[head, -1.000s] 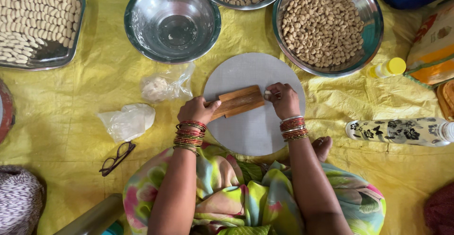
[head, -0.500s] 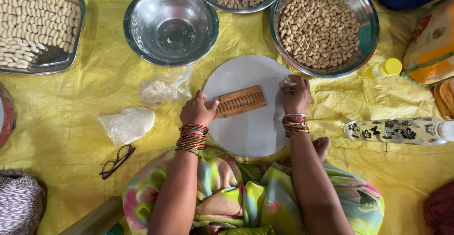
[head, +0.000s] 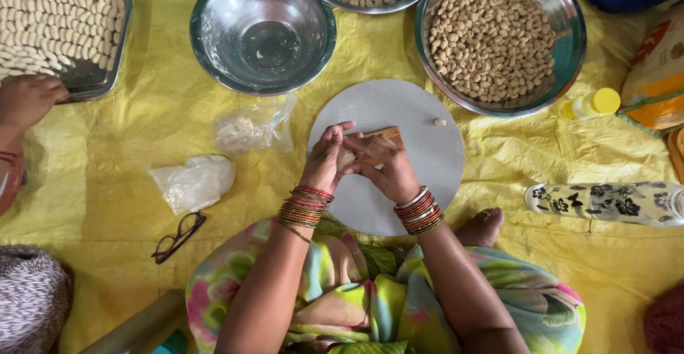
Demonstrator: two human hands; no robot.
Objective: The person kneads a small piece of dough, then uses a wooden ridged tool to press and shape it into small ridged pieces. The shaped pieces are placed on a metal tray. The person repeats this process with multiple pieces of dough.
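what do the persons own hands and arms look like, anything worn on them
Both forearms are bare, with no sleeves in view. The left hand has a stack of thin bangles at the wrist, mostly red and orange with some gold and green. The right hand has a similar stack, red and orange with a white one nearest the hand. No gloves show.

Red and gold bangles on both wrists, bare forearms, bright floral multicoloured dress

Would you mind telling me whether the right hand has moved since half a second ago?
Yes. The right hand has come back from the right part of the round grey board toward its middle, and now meets the left hand over the wooden comb.
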